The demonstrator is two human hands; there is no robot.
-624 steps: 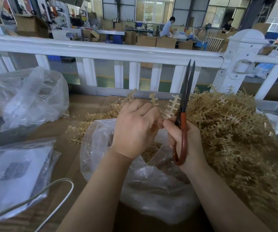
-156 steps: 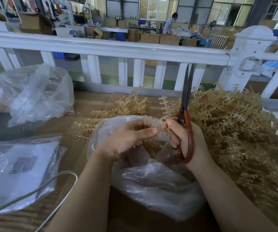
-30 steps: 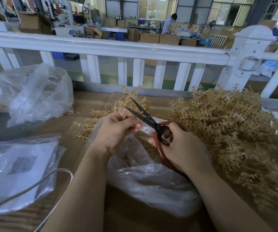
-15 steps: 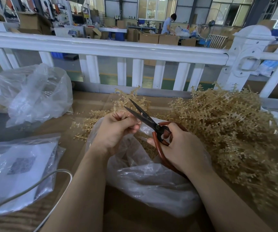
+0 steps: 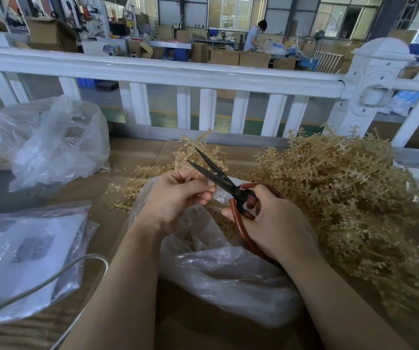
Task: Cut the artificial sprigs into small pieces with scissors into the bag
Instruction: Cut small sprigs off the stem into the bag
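Under our fingers the clear plastic bag [image 5: 218, 281] lies open on the cardboard-covered table [image 5: 137, 157], and small tan cut pieces [image 5: 222, 218] show inside it just below our fingertips. Our left hand [image 5: 175, 198] pinches a short sprig [image 5: 187, 173] between thumb and curled fingers, right above the bag's mouth. Our right hand [image 5: 271, 223] grips the red-handled scissors [image 5: 228, 185], fingers through the loops; the dark blades stand parted, reaching up and left past our left fingertips with the sprig near them. We cannot tell if a blade touches it.

Right of our right fingers a large heap of uncut sprigs [image 5: 342, 193] spreads across the table, touching the bag's side. More loose sprigs [image 5: 137, 183] lie beyond our left fingers. Farther left sit a crumpled clear bag [image 5: 57, 140] and a flat bagged packet [image 5: 26, 256], with a white cable [image 5: 52, 281] crossing it. A white railing [image 5: 178, 74] runs behind everything.
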